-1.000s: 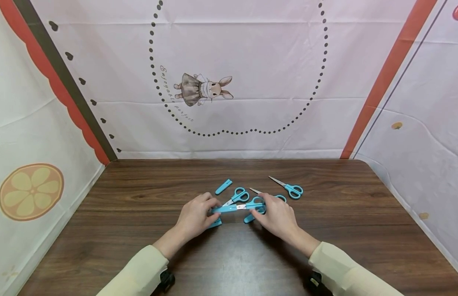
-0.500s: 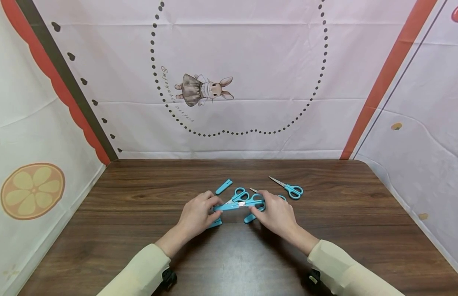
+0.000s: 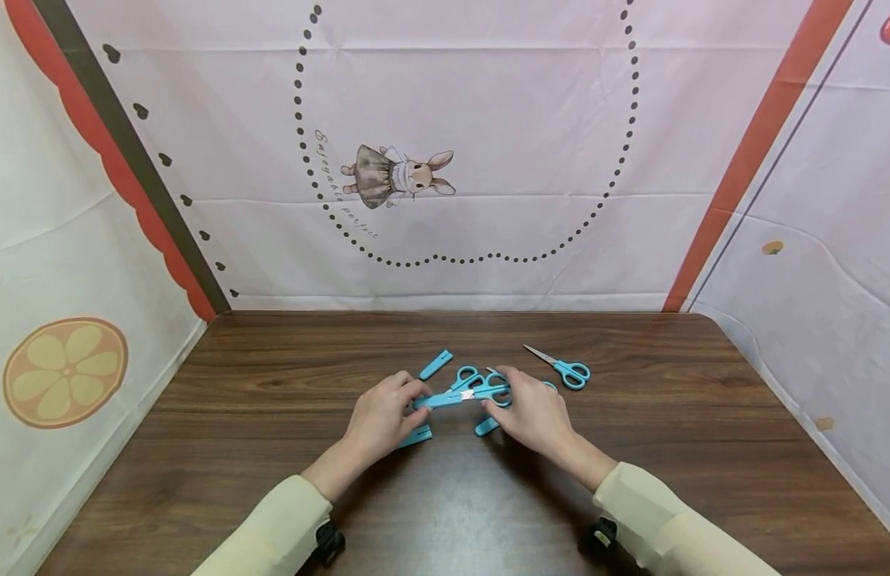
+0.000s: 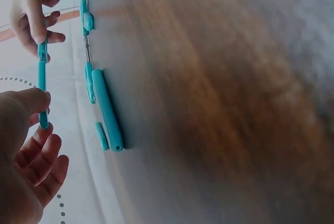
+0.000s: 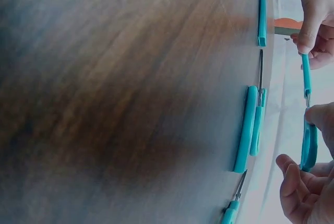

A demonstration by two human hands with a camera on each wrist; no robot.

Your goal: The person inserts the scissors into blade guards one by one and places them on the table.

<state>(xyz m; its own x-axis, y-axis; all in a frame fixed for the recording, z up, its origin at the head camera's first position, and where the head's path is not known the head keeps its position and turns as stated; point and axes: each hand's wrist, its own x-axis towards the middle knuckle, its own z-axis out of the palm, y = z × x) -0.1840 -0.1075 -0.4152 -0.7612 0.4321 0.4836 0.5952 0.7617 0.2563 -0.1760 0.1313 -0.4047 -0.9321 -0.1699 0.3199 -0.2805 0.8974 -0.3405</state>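
Note:
In the head view, my left hand (image 3: 378,416) pinches a light-blue scissors cap (image 3: 442,401) between thumb and fingers. The blades of a pair of scissors (image 3: 498,390) are inside that cap, with a short bit of metal showing between cap and handles. My right hand (image 3: 538,412) holds these scissors by their blue handles. Both wrist views show the cap (image 4: 42,80) and handles (image 5: 309,145) in line, lifted off the table. Behind them lies a second pair of scissors (image 3: 467,375), partly covered. A third pair, its handle (image 3: 550,386) peeking out, is mostly hidden behind my right hand.
Another uncapped pair of scissors (image 3: 572,374) lies to the right on the brown wooden table (image 3: 272,376). Loose blue caps lie behind (image 3: 436,364), beside my left hand (image 3: 416,436) and by my right thumb (image 3: 486,426). Printed cloth (image 3: 531,160) hangs along the table's back.
The held scissors and cap have risen slightly and tilt up a little at the handle end. A little less metal shows between cap and handles than one second ago.

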